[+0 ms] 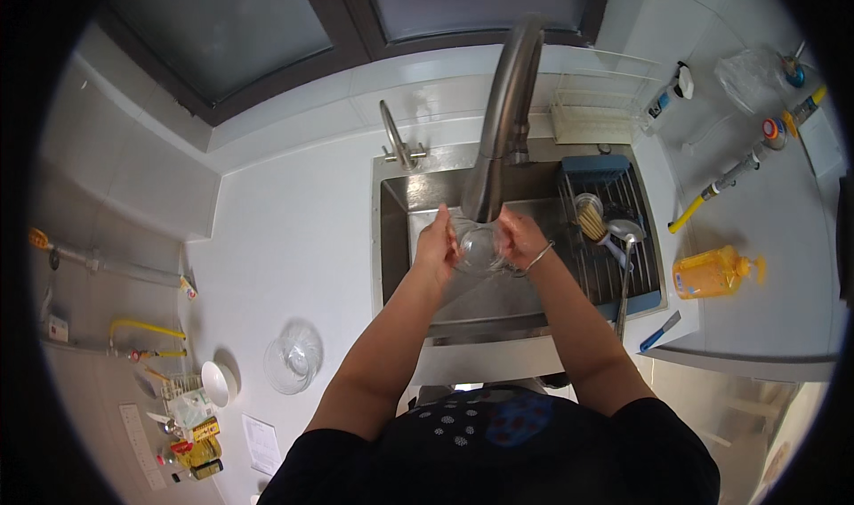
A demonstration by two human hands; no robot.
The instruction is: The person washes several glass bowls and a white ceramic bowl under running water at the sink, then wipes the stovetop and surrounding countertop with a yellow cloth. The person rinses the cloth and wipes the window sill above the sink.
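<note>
Over the stainless steel sink [487,305], a clear glass bowl [479,251] sits between my two hands, beneath the spout of a pull-down kitchen faucet [494,131]. My left hand [438,243] grips its left side. On the opposite side, my right hand [522,238] has hold of the bowl, and a bracelet circles that wrist. The spout hides the bowl's far rim. Whether water is running cannot be made out clearly.
A drying rack [610,238] across the sink's right side carries a brush [592,223] and a ladle [626,231]. Orange pump bottle [710,273] and blue-handled scraper [660,331] lie at right. Leftward on the counter are another glass bowl [293,358] and a white bowl [219,383].
</note>
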